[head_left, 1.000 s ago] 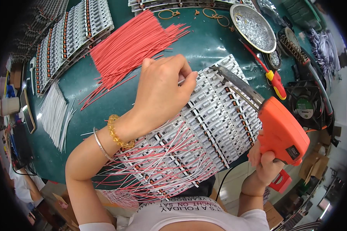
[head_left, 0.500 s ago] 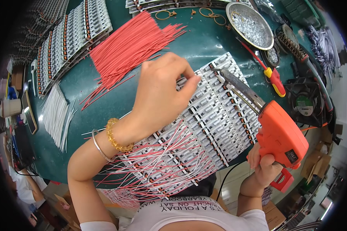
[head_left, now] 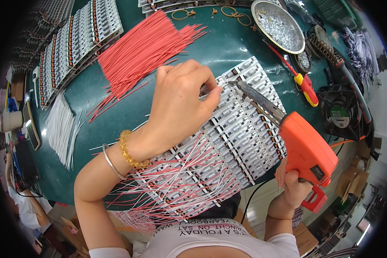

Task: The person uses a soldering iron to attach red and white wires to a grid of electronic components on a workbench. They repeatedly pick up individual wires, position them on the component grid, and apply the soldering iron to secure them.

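My left hand (head_left: 182,101) is closed in a pinch over the upper part of a panel of small circuit boards (head_left: 232,139). Its fingertips seem to grip a thin white wire (head_left: 139,125), part of which shows beyond the hand; the pinched end is mostly hidden. In my right hand (head_left: 294,188) is a red-orange soldering gun (head_left: 307,148), its handle wrapped by the fingers. The gun's tip rests at or just above the board panel, close to my left fingertips. Red and white wires (head_left: 180,178) fan out across the panel's lower left part.
A pile of red wires (head_left: 137,51) and a smaller bunch of white wires (head_left: 61,129) lie on the green table. More board panels (head_left: 79,47) are stacked at the far left. Right: a metal bowl (head_left: 278,28), a screwdriver (head_left: 306,90), an iron stand (head_left: 324,45) and a black fan (head_left: 342,112).
The soldering gun has shifted slightly left and its tip is nearer my left fingertips. The left hand keeps its pinch, almost in the same place.
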`<state>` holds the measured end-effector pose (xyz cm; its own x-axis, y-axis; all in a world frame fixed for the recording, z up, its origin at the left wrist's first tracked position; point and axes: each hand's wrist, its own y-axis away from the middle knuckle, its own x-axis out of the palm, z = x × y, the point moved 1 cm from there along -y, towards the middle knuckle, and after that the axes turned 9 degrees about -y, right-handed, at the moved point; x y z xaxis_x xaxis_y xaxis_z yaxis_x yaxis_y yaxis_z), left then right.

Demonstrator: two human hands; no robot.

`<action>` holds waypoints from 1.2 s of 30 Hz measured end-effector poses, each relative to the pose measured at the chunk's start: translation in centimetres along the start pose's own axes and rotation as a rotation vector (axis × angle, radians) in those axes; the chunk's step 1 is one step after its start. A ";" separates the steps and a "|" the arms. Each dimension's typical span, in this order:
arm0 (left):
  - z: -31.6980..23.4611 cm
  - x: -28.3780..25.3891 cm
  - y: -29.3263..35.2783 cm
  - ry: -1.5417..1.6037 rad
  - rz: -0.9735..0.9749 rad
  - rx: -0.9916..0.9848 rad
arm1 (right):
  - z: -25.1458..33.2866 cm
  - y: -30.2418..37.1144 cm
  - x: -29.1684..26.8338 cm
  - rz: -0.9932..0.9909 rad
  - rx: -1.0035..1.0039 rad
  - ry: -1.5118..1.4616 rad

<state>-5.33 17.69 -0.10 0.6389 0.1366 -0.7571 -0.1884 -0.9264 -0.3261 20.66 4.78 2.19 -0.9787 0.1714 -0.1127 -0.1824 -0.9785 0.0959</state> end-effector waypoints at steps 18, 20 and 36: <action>0.2 -3.8 0.4 -0.186 -0.084 0.128 | -0.1 -0.1 1.1 0.112 -0.249 -0.282; 0.6 -8.4 1.8 -0.385 -0.090 0.095 | -0.7 -0.3 0.4 0.152 -0.221 -0.376; 14.0 -17.3 14.8 -0.774 -0.134 -0.286 | -1.0 2.6 0.4 -0.061 -0.251 -0.281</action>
<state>-29.57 6.48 0.24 -0.0699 0.3581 -0.9310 0.1161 -0.9241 -0.3642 19.88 2.21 1.38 -0.9606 0.2209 0.1686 -0.2468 -0.9571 -0.1518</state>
